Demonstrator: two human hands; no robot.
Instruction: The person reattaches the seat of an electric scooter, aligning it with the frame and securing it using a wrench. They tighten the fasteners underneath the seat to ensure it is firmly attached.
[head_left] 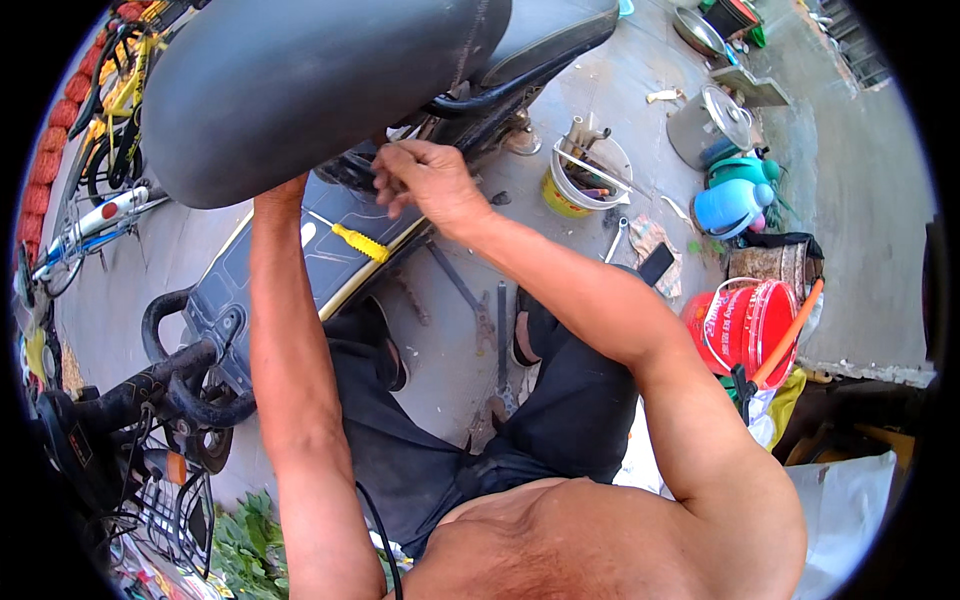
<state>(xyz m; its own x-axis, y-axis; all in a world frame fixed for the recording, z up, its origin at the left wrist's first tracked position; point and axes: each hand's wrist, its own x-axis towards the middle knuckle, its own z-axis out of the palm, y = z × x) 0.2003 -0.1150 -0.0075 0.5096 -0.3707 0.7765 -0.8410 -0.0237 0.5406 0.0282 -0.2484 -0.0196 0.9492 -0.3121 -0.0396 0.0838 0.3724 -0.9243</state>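
Overhanging your reach, the scooter's padded seat (320, 95) hides most of your left hand (284, 194); your right hand (428, 183) is just beside its lower edge. The seat is black and smooth, with a stitched seam. Your left forearm runs nearly straight forward; your right arm bends inward, its fingers loosely curled. Whether they pinch anything, or how your left fingers sit, I cannot tell. Beyond, a yellow-handled screwdriver (360, 243) lies on the footboard (262, 268).
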